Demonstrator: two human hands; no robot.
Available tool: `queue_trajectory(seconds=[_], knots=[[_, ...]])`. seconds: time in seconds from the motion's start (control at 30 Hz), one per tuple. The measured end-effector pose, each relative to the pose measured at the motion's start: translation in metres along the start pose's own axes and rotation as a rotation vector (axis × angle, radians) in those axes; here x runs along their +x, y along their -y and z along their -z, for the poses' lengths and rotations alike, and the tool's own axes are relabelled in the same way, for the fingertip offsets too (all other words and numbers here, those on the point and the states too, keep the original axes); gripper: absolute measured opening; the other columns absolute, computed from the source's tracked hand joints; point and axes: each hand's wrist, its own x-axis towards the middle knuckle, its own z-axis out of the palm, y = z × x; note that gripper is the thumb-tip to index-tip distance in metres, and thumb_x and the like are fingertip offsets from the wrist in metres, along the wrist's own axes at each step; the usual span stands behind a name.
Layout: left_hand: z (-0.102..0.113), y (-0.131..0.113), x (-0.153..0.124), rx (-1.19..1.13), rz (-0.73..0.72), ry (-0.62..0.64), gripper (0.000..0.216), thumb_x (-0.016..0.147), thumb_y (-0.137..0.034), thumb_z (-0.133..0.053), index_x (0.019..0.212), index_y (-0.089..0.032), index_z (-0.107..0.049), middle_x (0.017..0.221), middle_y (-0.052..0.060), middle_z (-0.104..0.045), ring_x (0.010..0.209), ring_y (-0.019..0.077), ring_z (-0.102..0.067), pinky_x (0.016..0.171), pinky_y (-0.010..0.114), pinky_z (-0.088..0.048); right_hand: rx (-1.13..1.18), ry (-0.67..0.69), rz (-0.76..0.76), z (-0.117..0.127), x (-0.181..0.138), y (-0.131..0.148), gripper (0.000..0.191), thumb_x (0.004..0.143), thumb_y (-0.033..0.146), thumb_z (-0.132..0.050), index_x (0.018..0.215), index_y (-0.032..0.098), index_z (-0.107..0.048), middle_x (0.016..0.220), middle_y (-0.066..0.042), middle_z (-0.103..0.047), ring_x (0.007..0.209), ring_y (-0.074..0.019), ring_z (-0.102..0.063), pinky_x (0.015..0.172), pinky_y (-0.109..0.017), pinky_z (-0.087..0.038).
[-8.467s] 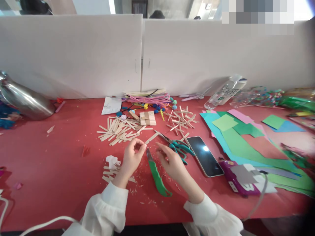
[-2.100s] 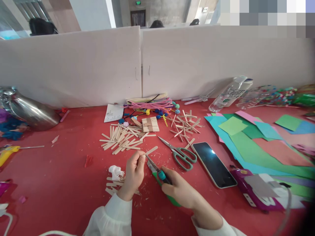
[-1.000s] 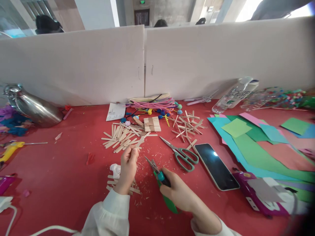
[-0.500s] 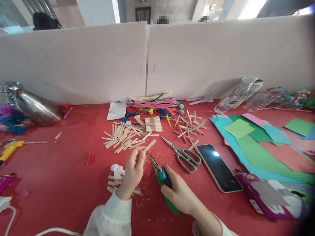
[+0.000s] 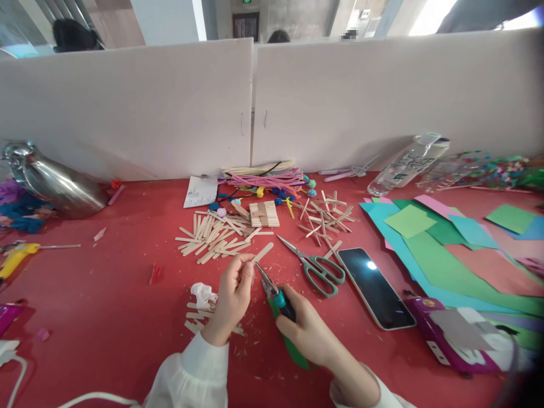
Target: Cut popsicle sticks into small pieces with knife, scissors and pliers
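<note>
My left hand is closed in a pinch on a wooden craft stick, which slants up and to the right. Wrapped around the handles of teal-and-black pliers is my right hand. The pliers' jaw tips are right by the lower part of the stick; I cannot tell whether they grip it. Under the pliers and my right hand lies a green piece, partly hidden. A group of short cut sticks and a crumpled white tissue lie by my left wrist.
Loose craft sticks, a stick bundle and thin split sticks lie ahead. Scissors and a phone are on the right, before coloured paper. A metal jug and yellow screwdriver-like tool stand left.
The pliers' tips have come up slightly closer to the stick in my left hand. The stick has shifted a little to the right. Other things on the table lie as before.
</note>
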Motion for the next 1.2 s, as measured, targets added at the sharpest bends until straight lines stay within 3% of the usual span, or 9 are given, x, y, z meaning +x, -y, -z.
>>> queue_trajectory(seconds=[0.2, 0.73, 1.2], knots=[[0.0003, 0.0001, 0.0008, 0.015, -0.022, 0.007, 0.02, 0.092, -0.035, -0.044, 0.097, -0.02, -0.057, 0.074, -0.001, -0.053, 0.058, 0.0109, -0.043, 0.054, 0.02, -0.038, -0.008, -0.029, -0.005, -0.0007, 0.0, -0.0009, 0.014, 0.064, 0.015, -0.042, 0.076, 0.021, -0.039, 0.063, 0.007, -0.035, 0.057, -0.0119, -0.033, 0.054, -0.025, -0.028], [0.0029, -0.0013, 0.002, 0.043, -0.019, -0.012, 0.022, 0.091, -0.035, -0.044, 0.092, -0.018, -0.057, 0.058, -0.005, -0.04, 0.049, 0.0099, -0.032, 0.045, 0.02, -0.029, 0.04, 0.03, 0.01, 0.0016, -0.0006, 0.0007, 0.014, 0.064, 0.014, -0.04, 0.076, 0.021, -0.04, 0.064, 0.007, -0.035, 0.059, -0.0109, -0.033, 0.054, -0.023, -0.032], [0.0037, -0.0035, 0.0005, 0.139, -0.106, 0.0, 0.021, 0.091, -0.034, -0.045, 0.091, -0.019, -0.06, 0.057, -0.004, -0.042, 0.049, 0.0112, -0.036, 0.048, 0.022, -0.031, -0.138, -0.077, 0.031, -0.0018, -0.0028, -0.0002, 0.012, 0.063, 0.015, -0.041, 0.069, 0.023, -0.034, 0.059, 0.007, -0.034, 0.053, -0.0108, -0.034, 0.049, -0.022, -0.029]])
